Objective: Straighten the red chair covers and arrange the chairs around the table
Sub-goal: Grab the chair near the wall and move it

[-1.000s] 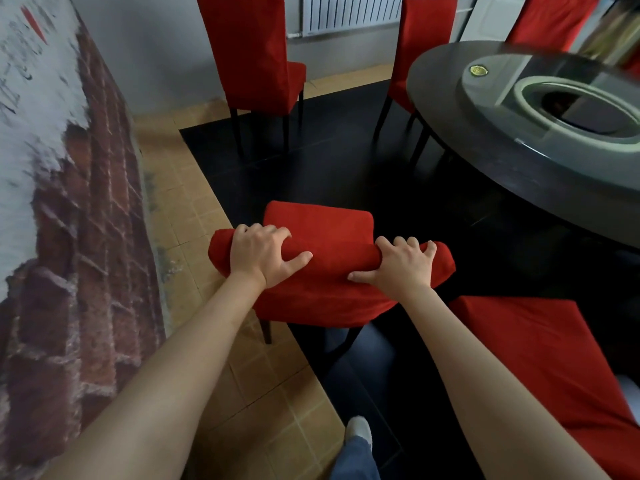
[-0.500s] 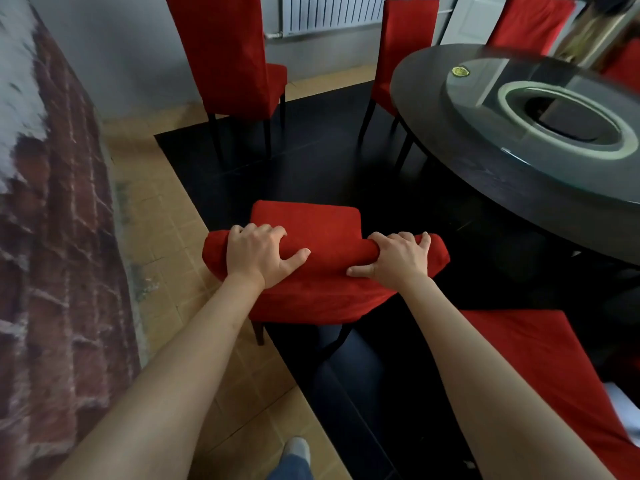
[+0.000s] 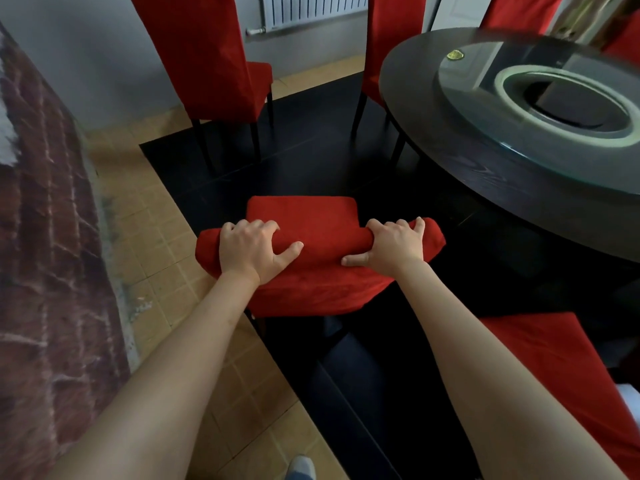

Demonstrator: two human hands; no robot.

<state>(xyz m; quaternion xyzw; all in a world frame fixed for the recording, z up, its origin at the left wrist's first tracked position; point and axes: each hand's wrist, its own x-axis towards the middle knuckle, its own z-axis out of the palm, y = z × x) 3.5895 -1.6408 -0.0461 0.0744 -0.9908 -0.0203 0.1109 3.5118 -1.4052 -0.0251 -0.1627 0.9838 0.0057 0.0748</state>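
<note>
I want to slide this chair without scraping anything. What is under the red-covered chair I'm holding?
Under the red-covered chair, dark legs stand on black flooring beside tan tiles. The seat hides the rest.

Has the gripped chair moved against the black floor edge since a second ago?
Cannot tell. The chair, held at its backrest top by the left hand and right hand, straddles the tan-to-black floor edge much as before; the camera itself shifted.
</note>
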